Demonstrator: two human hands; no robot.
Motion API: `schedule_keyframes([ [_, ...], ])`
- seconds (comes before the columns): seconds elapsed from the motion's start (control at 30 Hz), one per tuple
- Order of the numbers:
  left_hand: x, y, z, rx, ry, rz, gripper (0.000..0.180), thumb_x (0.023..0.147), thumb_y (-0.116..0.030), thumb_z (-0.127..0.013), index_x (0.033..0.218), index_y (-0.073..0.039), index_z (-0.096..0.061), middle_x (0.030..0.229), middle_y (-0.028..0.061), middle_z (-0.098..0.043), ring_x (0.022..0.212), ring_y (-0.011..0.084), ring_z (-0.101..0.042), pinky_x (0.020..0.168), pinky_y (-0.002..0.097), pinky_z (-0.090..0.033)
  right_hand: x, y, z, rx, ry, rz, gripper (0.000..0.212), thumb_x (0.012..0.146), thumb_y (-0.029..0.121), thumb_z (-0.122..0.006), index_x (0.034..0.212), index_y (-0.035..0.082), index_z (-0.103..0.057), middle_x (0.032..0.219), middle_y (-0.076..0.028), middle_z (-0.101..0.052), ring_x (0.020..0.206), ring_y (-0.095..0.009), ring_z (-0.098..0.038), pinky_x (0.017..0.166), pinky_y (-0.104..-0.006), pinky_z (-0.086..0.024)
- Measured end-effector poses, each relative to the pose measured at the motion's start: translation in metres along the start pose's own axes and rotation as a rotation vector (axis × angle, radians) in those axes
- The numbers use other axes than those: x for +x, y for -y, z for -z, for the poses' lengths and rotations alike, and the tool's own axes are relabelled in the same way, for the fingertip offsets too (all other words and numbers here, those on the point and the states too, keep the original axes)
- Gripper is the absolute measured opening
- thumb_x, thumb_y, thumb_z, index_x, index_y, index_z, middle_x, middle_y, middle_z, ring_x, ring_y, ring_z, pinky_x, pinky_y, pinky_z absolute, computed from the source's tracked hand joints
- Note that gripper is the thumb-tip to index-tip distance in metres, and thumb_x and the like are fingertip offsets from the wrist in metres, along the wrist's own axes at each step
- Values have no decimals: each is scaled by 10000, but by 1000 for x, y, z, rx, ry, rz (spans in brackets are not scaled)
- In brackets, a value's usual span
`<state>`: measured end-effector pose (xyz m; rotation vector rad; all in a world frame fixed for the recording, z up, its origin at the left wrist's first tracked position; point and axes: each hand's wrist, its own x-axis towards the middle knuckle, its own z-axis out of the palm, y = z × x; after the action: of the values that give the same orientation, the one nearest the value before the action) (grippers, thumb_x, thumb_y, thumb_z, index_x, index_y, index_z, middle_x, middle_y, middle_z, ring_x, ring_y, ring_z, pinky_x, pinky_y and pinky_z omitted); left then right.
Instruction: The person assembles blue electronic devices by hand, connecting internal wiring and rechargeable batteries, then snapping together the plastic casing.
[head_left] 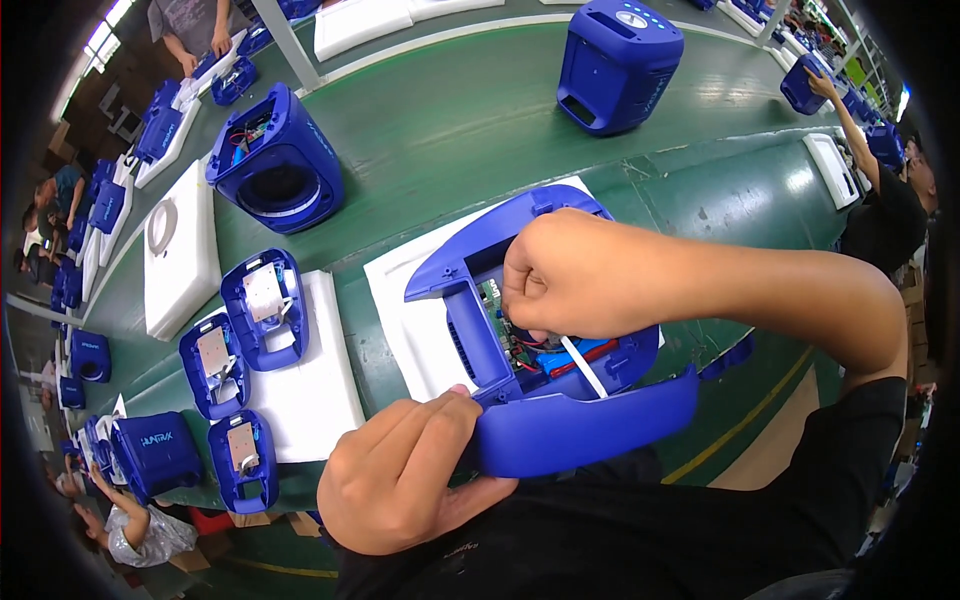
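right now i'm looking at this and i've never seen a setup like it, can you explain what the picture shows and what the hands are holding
There is no machine arm here, just a person's own bare hands. The single picture comes from a wide fisheye camera on that person's head, looking down, so straight edges bend near the rim. The left hand holds the near left corner of an open blue housing, which lies on a white foam sheet. The right hand reaches inside, near a green circuit board and a white strip; whether it grips anything is hidden. Three smaller blue panels lie to the left. On the green work surface, more blue housings rest farther off, and other people appear around the edges.
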<state>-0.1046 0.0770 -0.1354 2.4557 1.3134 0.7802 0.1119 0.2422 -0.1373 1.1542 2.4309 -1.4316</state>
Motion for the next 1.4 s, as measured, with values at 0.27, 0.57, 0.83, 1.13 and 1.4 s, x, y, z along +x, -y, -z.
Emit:
schedule_keyframes([
  [0.27, -1, 2, -4, 12, -30, -19, 527, 710, -172, -998, 1083, 86, -730, 920, 194, -764, 692, 270, -729, 590, 345, -584, 7, 6, -9, -89, -17, 95, 179, 900, 87, -684, 864, -49, -795, 764, -244, -750, 746, -377, -769, 756, -464, -612],
  [0.57, -1, 5, -10, 43, -87, 20, 472, 677, -139, -984, 1049, 77, -789, 751, 100, -729, 600, 205, -698, 548, 309, -526, -1, 8, 4, -241, -48, -42, 199, 952, 96, -641, 927, -50, -774, 778, -225, -749, 743, -391, -744, 734, -472, -590],
  [0.83, 0, 7, -9, 33, -52, 18, 470, 735, -130, -991, 1062, 91, -737, 756, 114, -664, 607, 236, -650, 529, 346, -512, 12, 1, -3, -367, 35, 37, 216, 934, 82, -616, 853, -62, -756, 830, -303, -724, 818, -491, -717, 815, -531, -587],
  [1.13, -1, 8, -13, 53, -45, 62, 480, 660, -128, -1002, 1050, 64, -798, 732, 85, -710, 604, 194, -698, 557, 312, -537, 21, -4, -4, -390, 7, 50, 222, 904, 76, -609, 856, -54, -782, 870, -313, -748, 852, -503, -739, 844, -556, -604],
  [1.4, -3, 11, -18, 73, -64, 35, 470, 665, -139, -1010, 1028, 66, -793, 731, 93, -731, 597, 194, -714, 546, 299, -554, 27, -1, -3, -423, 39, 54, 228, 898, 84, -613, 851, -45, -795, 876, -310, -756, 850, -490, -750, 829, -544, -618],
])
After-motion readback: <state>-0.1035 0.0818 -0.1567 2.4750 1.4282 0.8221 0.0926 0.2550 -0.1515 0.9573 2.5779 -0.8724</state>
